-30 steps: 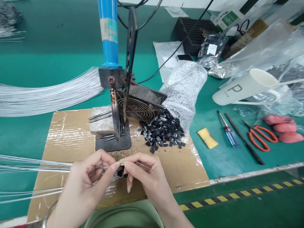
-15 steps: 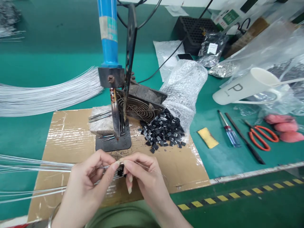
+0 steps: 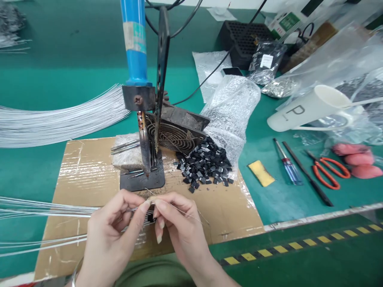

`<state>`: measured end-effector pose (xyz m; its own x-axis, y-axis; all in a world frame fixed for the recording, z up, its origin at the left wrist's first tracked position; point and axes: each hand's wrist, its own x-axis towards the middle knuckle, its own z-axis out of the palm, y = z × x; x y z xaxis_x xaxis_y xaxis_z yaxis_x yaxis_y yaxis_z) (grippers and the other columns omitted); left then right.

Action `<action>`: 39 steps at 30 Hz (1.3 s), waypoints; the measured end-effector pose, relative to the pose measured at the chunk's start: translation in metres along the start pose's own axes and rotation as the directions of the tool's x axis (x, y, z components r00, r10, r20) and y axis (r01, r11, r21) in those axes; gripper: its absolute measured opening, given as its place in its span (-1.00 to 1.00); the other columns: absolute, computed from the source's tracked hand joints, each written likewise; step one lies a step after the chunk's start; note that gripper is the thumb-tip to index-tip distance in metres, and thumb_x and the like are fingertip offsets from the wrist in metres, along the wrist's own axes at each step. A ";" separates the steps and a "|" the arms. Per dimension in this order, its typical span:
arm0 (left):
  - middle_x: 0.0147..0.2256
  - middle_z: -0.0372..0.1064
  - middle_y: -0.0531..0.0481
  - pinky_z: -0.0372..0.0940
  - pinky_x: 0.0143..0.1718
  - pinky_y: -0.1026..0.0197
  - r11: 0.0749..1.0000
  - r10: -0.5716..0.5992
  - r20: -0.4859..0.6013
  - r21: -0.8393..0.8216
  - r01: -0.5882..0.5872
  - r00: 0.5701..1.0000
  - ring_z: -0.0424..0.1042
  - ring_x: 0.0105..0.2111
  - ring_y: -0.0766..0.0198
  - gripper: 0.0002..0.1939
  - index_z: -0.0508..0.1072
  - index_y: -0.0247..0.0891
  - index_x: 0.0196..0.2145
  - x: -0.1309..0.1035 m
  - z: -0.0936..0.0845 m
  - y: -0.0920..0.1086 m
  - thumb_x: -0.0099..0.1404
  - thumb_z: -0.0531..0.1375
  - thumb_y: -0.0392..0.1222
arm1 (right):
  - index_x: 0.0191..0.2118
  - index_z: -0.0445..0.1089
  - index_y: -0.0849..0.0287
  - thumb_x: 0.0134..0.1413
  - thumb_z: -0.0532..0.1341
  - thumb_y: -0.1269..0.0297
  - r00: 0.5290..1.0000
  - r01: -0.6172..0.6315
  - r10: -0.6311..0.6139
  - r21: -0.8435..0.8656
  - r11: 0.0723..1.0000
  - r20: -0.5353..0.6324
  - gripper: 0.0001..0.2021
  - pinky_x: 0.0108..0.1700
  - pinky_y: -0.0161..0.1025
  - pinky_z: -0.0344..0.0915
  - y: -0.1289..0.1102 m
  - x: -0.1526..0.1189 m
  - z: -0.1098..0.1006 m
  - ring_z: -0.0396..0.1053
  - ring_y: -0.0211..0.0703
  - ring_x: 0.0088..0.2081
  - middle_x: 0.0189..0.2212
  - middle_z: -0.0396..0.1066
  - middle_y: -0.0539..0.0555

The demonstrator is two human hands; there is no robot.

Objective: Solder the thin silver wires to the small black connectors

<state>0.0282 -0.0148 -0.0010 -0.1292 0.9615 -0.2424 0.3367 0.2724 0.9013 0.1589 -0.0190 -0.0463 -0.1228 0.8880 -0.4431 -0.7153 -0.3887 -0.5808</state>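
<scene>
The left hand (image 3: 110,239) pinches thin wires (image 3: 60,211) trailing left, fingertips meeting those of the right hand (image 3: 188,231), which seems to grip their right ends, a black piece (image 3: 151,218) just nearer.

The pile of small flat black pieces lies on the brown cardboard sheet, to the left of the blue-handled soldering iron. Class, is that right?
Not quite: the side is wrong. The head view shows the pile of small flat black pieces on the brown cardboard sheet, to the right of the blue-handled soldering iron.
</scene>
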 end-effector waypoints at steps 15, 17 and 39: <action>-0.52 0.50 0.12 0.34 -0.54 0.46 0.986 0.167 0.039 -0.008 -0.167 0.985 0.45 -0.58 0.41 -0.86 0.57 -0.18 -0.39 0.006 -0.004 -0.011 0.35 0.32 -0.18 | -0.35 0.73 0.15 0.07 0.57 0.08 0.999 0.046 -0.046 -0.029 0.999 0.010 -0.77 -0.59 -0.44 0.47 0.002 0.000 -0.001 0.40 -0.39 -0.65 -0.54 0.50 -0.05; -0.52 0.48 0.13 0.33 -0.54 0.46 0.986 0.165 0.016 -0.010 -0.165 0.986 0.43 -0.58 0.42 -0.87 0.57 -0.18 -0.38 0.005 -0.003 -0.012 0.36 0.32 -0.17 | -0.35 0.73 0.14 0.06 0.58 0.08 0.999 0.052 -0.052 -0.015 0.999 -0.005 -0.78 -0.59 -0.45 0.46 0.004 0.000 0.000 0.39 -0.39 -0.65 -0.54 0.51 -0.06; -0.56 0.49 0.16 0.24 -0.62 0.48 0.965 0.257 -0.017 0.057 -0.255 0.966 0.37 -0.65 0.44 -0.88 0.58 -0.17 -0.41 0.011 -0.008 -0.010 0.32 0.32 -0.21 | -0.32 0.73 0.10 0.11 0.56 0.18 0.997 0.082 -0.081 -0.100 0.992 0.014 -0.87 -0.54 -0.43 0.53 0.001 0.001 -0.003 0.48 -0.36 -0.64 -0.52 0.57 -0.07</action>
<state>0.0159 -0.0068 -0.0097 -0.0539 0.9985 0.0030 0.4108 0.0194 0.9115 0.1605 -0.0188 -0.0494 -0.0738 0.9198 -0.3854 -0.6504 -0.3374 -0.6805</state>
